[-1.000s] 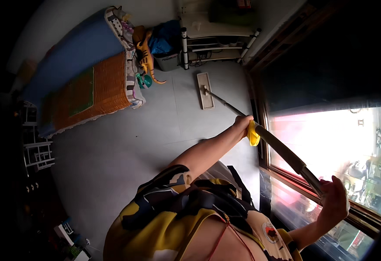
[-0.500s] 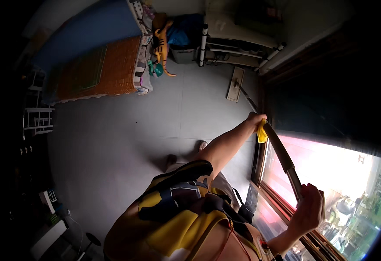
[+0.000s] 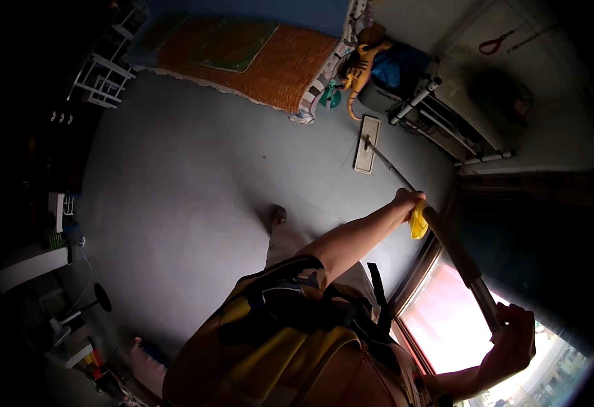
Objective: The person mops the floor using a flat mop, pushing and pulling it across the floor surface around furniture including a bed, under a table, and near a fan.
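Left hand: fingers closed around the mop partway along its pole; a yellow cloth hangs just beside.
Right hand: fingers curled around the pole's top end; how tightly, I cannot tell.
Mop head: flat on the floor, near the tail of a striped toy animal.
Far edge: orange-covered bed, its corner left of the mop head; white-legged rack to the right.
Right edge: brown window frame.
Open room: grey floor spreading widely left of the person's foot.
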Demonstrator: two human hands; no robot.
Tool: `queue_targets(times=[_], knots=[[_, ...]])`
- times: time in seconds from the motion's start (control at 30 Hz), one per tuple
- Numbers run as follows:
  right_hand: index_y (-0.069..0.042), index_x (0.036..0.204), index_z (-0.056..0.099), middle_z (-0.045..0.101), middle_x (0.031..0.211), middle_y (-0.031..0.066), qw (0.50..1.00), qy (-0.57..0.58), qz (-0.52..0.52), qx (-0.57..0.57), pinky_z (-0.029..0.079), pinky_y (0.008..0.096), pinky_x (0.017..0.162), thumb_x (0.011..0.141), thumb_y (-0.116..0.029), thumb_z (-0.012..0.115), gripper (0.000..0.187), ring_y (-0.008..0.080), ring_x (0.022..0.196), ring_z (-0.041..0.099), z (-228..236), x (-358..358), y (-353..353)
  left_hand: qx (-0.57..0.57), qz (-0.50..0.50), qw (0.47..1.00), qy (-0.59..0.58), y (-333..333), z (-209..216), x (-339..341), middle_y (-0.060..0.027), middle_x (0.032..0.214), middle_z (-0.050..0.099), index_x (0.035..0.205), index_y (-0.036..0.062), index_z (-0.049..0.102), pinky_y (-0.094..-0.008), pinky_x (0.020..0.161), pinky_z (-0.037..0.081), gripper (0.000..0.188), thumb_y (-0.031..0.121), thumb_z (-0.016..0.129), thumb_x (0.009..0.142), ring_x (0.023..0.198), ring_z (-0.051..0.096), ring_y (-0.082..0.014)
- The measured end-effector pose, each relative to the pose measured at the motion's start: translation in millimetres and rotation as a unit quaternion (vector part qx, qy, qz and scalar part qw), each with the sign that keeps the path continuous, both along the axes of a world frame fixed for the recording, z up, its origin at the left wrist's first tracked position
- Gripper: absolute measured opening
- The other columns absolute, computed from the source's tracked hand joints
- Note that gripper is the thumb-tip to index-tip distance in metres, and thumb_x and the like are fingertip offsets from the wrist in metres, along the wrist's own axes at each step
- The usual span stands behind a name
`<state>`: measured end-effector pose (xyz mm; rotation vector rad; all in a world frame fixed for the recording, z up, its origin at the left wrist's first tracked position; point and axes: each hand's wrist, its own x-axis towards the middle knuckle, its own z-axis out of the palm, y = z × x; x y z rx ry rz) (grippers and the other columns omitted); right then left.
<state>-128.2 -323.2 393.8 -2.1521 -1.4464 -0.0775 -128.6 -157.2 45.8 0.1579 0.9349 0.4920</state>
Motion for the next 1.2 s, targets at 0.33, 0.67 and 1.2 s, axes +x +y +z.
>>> queue_targets(times=[0.33, 0.67, 1.2], knots=[[-0.005, 0.071, 0.058, 0.059, 0.066, 0.0029, 1.000, 0.017, 0.013, 0.023, 0.026, 0.0182, 0.037, 0.077, -0.011, 0.043, 0.017, 0.0069, 0.046, 0.044, 15, -84, 46, -0.027, 0.075, 0.995, 0.060, 31, 37, -175, -0.0074, 0.059, 0.048, 0.063, 0.0008, 0.046, -0.0313, 0.040, 0.041, 0.016, 0.001, 0.058, 0.073, 0.047, 0.050, -0.0165], [-0.005, 0.078, 0.057, 0.056, 0.063, 0.0032, 0.996, 0.079, 0.004, 0.032, 0.026, 0.0182, 0.036, 0.076, -0.010, 0.038, 0.020, 0.0059, 0.043, 0.039, 18, -137, 57, -0.016, 0.058, 0.991, 0.117, 38, 35, -225, -0.0089, 0.059, 0.049, 0.068, -0.0020, 0.046, -0.0322, 0.038, 0.038, 0.014, 0.002, 0.059, 0.070, 0.047, 0.051, -0.0180], [0.005, 0.097, 0.059, 0.063, 0.082, 0.0085, 0.885, 0.362, 0.287, -0.063, 0.042, 0.0249, 0.049, 0.088, -0.027, 0.046, 0.035, 0.0118, 0.057, 0.052, -112, -203, 149, 0.019, 0.316, 0.920, 0.231, 65, -80, -452, -0.0095, 0.058, 0.051, 0.063, -0.0029, 0.051, -0.0357, 0.039, 0.042, 0.015, 0.008, 0.061, 0.065, 0.046, 0.051, -0.0203]])
